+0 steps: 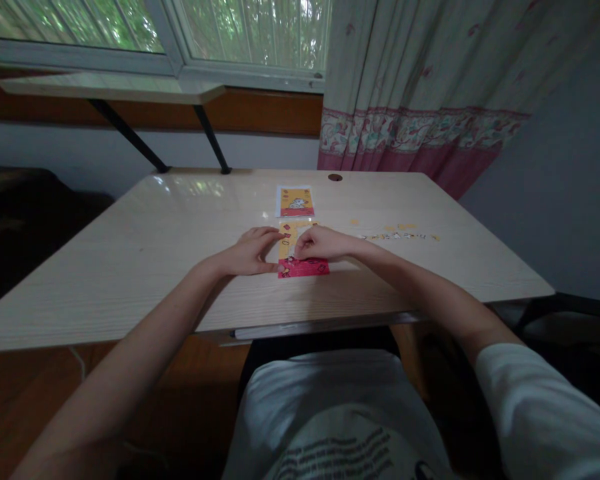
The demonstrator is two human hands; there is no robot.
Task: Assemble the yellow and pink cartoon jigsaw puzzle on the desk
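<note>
A yellow and red picture (304, 269), which looks like a partly assembled jigsaw puzzle, lies flat on the table near its front edge. My left hand (253, 252) rests at its left side, thumb and fingers spread, with fingertips touching the left edge. Over the middle of the picture, my right hand (320, 243) is closed with its fingertips pressed down; whatever they pinch is hidden. Just beyond lies a card (297, 201) with a white cartoon animal on yellow and red. Small loose pieces (405, 235) lie in a rough row right of my right hand.
The pale wooden table (130, 267) has a round cable hole (335, 177) at the back. A raised shelf (115, 87) on black legs stands at the back left. Beyond are a window (250, 33) and a patterned curtain (405, 87).
</note>
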